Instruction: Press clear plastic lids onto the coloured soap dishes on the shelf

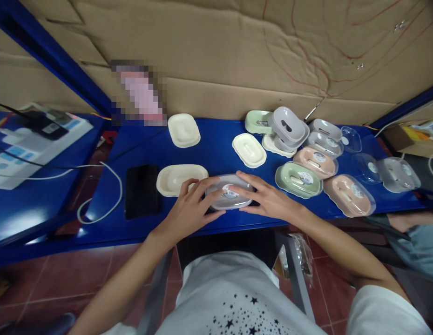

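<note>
Near the table's front edge lies a grey oval box with a clear lid and a round label (232, 201). My left hand (195, 204) grips its left end, fingers curved over the lid. At the opposite end my right hand (264, 197) holds the same box, fingertips on the lid and its rim. Just left of the box, and partly behind my left fingers, is a cream oval tray (176, 177). A cream oval piece with a raised middle (249, 150) rests behind my right hand. Farther back sits a smaller cream dish (183, 130).
To the right stand green (296, 179) and peach lidded boxes (349, 195), stacked grey pieces (289, 125) and loose clear lids (366, 168). A black phone (142, 191) and a white cable (120, 186) lie left. A power strip (38, 149) is beyond. Another person's leg (419, 242) shows at right.
</note>
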